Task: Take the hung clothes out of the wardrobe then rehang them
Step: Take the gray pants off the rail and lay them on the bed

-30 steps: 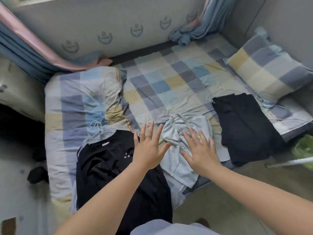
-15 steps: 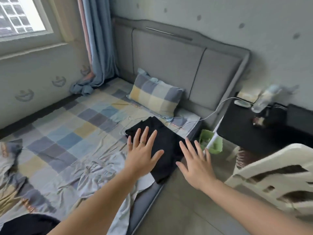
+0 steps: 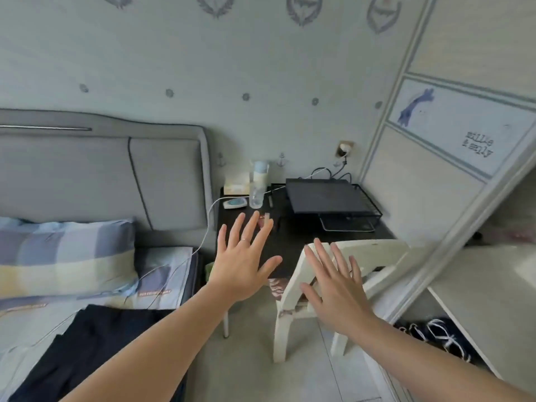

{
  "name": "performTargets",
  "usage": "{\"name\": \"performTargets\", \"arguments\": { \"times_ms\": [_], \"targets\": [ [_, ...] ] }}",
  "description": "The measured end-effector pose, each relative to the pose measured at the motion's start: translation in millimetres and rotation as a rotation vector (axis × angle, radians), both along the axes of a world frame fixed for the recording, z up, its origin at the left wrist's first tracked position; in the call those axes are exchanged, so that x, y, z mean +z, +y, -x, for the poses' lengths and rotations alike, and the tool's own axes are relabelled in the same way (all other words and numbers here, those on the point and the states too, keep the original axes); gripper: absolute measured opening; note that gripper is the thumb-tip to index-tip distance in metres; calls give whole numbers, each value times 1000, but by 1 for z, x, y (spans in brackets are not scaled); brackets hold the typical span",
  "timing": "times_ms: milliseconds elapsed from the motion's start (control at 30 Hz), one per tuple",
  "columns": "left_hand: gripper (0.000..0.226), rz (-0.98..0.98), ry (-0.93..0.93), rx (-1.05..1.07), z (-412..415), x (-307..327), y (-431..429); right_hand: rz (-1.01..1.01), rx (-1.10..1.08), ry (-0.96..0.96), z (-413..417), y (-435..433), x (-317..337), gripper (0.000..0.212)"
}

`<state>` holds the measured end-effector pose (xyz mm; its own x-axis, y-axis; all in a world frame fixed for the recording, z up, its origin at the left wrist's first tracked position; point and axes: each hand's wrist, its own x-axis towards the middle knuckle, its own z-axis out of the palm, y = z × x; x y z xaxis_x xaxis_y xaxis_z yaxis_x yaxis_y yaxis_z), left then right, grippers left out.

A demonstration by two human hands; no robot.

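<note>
1. One dark garment (image 3: 87,338) lies at the bed's (image 3: 171,274) right edge, out of the wardrobe (image 3: 435,175); rehanging looks undone.
2. Left hand (image 3: 243,265) and right hand (image 3: 333,288): both hands empty, fingers spread wide, in the air.
3. Bottle (image 3: 258,184) at the black surface's (image 3: 293,236) back-left corner; white chair (image 3: 377,250) stands before the wardrobe and may block the way.

Head camera looks forward-down, near bedside table (image 3: 293,242).

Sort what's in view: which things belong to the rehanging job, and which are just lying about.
Job: dark garment on the bed, wardrobe, left hand and right hand, both empty.
Lying about: pillow, water bottle, white chair, black table.
</note>
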<state>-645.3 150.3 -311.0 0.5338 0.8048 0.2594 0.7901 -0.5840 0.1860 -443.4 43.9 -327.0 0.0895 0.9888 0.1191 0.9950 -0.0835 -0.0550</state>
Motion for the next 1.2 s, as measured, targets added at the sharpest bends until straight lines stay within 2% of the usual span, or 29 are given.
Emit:
{"name": "performTargets", "arguments": {
  "times_ms": [233, 467, 800, 933, 1200],
  "targets": [
    [73, -99, -13, -381, -135, 43, 81, -106, -358, -56, -87, 20, 33, 70],
    [74, -206, -92, -730, -277, 96, 110, -232, -710, -164, -171, -5, 77, 67],
    [74, -403, -315, -1095, -467, 200, 51, -386, -1071, -443, -274, -98, 192, 70],
    [75, -448, -405, -1193, -532, 255, 12, -429, -1125, -547, -316, -140, 249, 69],
    [78, -559, -541, -1243, -648, 349, -65, -443, -1178, -803, -383, -207, 379, 69]
  ]
}}
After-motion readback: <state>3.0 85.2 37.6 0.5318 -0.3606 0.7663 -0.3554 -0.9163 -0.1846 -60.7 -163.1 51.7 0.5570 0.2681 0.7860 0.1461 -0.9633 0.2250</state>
